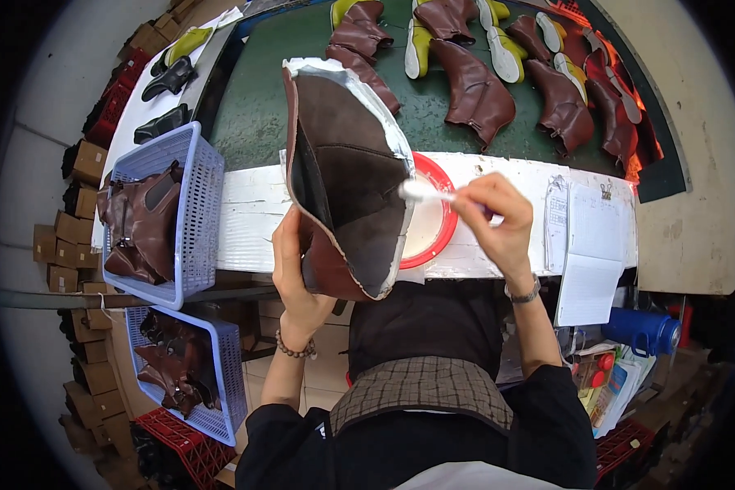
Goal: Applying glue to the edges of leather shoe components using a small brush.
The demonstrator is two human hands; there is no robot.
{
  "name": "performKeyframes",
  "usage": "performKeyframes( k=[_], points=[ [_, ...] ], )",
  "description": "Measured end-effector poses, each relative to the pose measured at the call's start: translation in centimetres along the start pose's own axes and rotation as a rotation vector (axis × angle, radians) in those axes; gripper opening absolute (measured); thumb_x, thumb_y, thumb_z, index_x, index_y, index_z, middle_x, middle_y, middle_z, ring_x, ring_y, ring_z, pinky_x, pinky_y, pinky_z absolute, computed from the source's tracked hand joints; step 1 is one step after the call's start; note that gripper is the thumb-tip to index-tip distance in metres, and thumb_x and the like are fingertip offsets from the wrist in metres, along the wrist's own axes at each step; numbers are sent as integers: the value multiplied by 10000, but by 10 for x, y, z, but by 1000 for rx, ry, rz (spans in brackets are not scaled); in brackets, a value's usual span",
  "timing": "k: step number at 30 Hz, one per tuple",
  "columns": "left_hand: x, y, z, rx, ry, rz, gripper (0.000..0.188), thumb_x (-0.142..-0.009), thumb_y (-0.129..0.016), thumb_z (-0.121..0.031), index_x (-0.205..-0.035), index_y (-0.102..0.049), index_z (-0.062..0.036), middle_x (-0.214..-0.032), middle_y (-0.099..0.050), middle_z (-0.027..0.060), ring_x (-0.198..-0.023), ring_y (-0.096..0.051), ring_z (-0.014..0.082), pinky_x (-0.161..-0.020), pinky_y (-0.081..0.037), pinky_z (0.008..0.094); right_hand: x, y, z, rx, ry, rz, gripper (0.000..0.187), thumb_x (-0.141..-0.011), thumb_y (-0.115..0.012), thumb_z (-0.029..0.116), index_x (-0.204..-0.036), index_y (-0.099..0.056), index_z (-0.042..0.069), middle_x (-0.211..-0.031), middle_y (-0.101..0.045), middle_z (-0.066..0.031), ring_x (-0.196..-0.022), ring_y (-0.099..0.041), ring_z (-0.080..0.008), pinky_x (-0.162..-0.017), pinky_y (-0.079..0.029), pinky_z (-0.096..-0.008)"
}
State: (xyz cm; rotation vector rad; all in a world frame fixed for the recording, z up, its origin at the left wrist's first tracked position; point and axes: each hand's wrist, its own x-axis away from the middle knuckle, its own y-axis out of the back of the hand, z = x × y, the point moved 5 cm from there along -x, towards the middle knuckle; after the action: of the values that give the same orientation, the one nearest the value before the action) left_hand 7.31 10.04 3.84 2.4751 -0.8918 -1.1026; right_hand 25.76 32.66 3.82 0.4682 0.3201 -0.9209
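A brown leather boot upper (347, 204) is held up in front of me, its wide opening facing me and showing a dark lining. White coating runs along its top and right edges. My left hand (292, 265) grips its lower left side. In my right hand (496, 220) is a small brush (425, 193) with a white head, pinched between the fingers. The brush head is close to the upper's right edge; whether they touch I cannot tell. Partly hidden behind the upper, a red-rimmed bowl (447, 222) holds whitish liquid on the white tabletop.
Several brown boot pieces (474, 90) and yellow-green shoe lasts lie on the green belt (278, 106). Blue baskets (196, 216) of brown uppers stand at left. Papers (592, 229) hang over the table's right edge, near a blue bottle (641, 331).
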Motion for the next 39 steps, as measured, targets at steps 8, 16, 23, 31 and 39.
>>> performKeyframes(
  k=[8, 16, 23, 31, 39],
  points=[
    [-3, -8, 27, 110, -178, -244, 995, -787, -871, -82, -1565, -266, 52, -1418, -544, 235, -1249, -597, 316, -1028, -488, 401, -7, -8, 22, 66, 287, 40, 231, -761, -869, 19, -978, -796, 47, -882, -673, -56, -716, -648, -142, -591, -500, -265],
    [-12, -7, 57, 53, -305, -324, 968, -821, -847, -197, -1553, -265, 53, -1457, -521, 256, -1292, -573, 375, -1105, -441, 452, 20, -22, 39, -27, 158, 256, 215, -751, -868, 26, -955, -801, 35, -865, -679, -51, -749, -649, -141, -620, -493, -259],
    [-25, 24, 50, -88, -192, -178, 701, -849, -773, -100, -1472, -478, 27, -1436, -555, 264, -1313, -561, 375, -1127, -432, 449, 11, -24, 7, -88, -76, 286, 118, -819, -824, 73, -926, -792, 33, -810, -691, -66, -662, -653, -171, -570, -502, -285],
    [41, 96, 126, 909, 563, 90, 357, -706, -606, 129, -1059, -658, 120, -894, -692, 221, -637, -622, 240, -542, -489, 321, -4, -45, -44, 902, 232, 344, 120, -795, -783, 182, -744, -712, 99, -788, -612, -41, -782, -656, -236, -651, -531, -405],
    [81, 97, 134, 1126, 914, -3, 1009, -592, -585, 230, -1536, -371, -57, -876, -677, 235, -509, -558, 260, -439, -385, 358, -26, -13, -19, 62, 18, 255, 141, -831, -813, 51, -969, -790, 28, -935, -706, -65, -800, -691, -150, -666, -536, -263]
  ],
)
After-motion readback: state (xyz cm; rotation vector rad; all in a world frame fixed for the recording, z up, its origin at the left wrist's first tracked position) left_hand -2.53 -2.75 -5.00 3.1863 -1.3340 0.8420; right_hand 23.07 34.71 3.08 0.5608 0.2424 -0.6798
